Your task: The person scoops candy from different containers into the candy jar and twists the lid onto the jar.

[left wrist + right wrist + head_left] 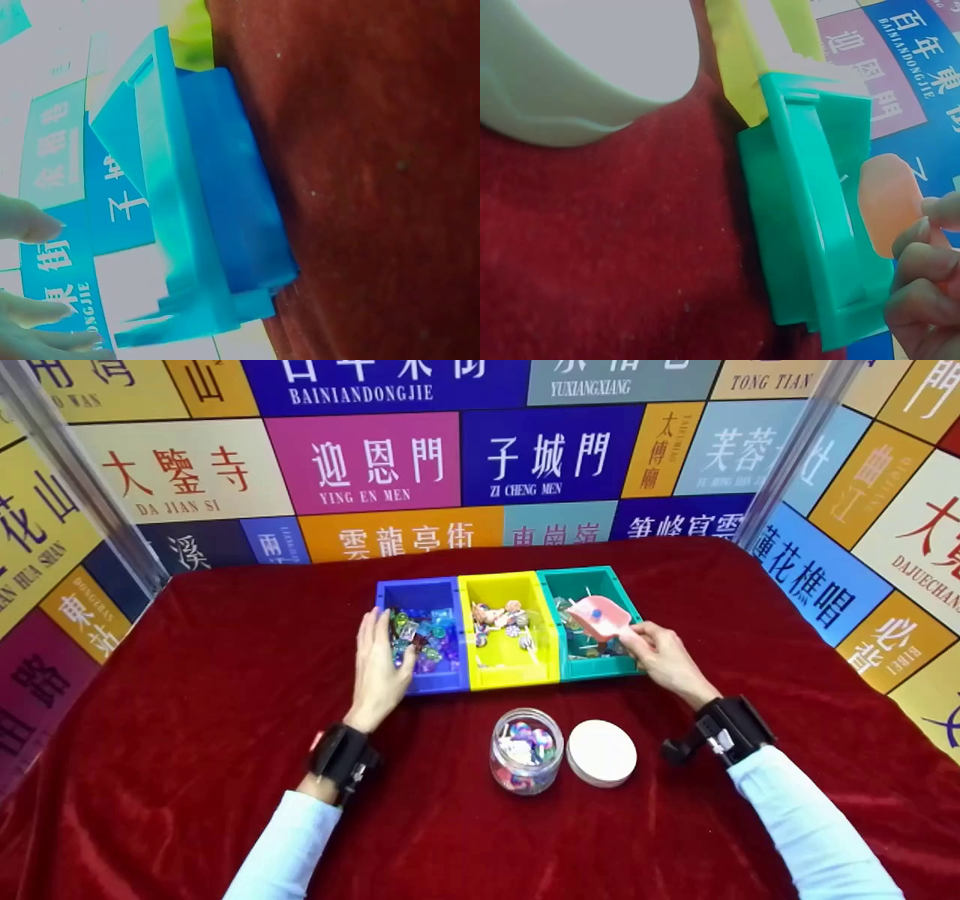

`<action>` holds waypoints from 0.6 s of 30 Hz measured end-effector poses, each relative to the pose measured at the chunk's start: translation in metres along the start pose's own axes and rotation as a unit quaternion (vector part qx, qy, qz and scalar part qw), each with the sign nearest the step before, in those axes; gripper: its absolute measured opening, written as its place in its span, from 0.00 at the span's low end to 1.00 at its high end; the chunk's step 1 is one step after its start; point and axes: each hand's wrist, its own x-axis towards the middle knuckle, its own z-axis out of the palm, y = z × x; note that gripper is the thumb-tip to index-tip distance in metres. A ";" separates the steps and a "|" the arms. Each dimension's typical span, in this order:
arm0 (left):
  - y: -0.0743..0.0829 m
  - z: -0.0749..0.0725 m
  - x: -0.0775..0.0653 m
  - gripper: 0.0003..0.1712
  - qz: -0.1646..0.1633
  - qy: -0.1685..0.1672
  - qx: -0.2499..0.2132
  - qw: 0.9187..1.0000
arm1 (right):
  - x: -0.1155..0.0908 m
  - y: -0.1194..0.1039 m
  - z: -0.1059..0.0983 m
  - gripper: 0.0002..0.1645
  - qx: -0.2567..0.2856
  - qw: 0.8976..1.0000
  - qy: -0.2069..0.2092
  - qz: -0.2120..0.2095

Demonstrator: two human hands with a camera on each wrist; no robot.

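A small pink scoop [604, 616] with a blue bead-like piece in it is held by its handle in my right hand [670, 658], over the green bin [600, 666]. Small pieces with white sticks lie inside that bin. My left hand [381, 673] is at the left side of the blue bin [437, 684], its fingers extended over the rim. Shiny translucent pieces [427, 641] fill the blue bin's bottom. Between these two stands the yellow bin [517, 671], holding swirl lollipops [517, 619]. In the right wrist view the scoop [889, 202] shows its underside beside the green bin.
In front of the bins stands an open clear jar [526, 754] containing colourful lollipops. Its white lid [601, 753] lies just right of it. Dark red cloth [225, 780] covers the table, and printed sign panels [364, 461] rise behind it.
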 end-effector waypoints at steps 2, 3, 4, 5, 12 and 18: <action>0.002 0.002 -0.001 0.30 0.026 0.014 -0.024 0.999 | -0.002 0.000 -0.004 0.19 0.007 1.000 -0.002 0.001; 0.004 0.003 -0.001 0.29 0.037 0.019 -0.037 0.998 | -0.004 0.000 -0.005 0.18 0.011 1.000 -0.001 0.001; 0.005 0.004 -0.001 0.28 0.048 0.023 -0.050 0.997 | -0.005 0.000 -0.007 0.18 0.014 1.000 -0.002 0.001; 0.007 0.004 -0.001 0.27 0.059 0.025 -0.060 0.996 | -0.007 -0.001 -0.008 0.18 0.016 1.000 -0.003 0.000; 0.022 0.010 -0.006 0.30 0.099 -0.051 -0.118 0.987 | -0.019 -0.011 -0.014 0.18 0.068 0.997 -0.033 -0.004; 0.033 0.013 -0.013 0.40 0.046 -0.218 -0.189 0.956 | -0.031 -0.025 -0.014 0.17 0.102 0.992 -0.077 -0.001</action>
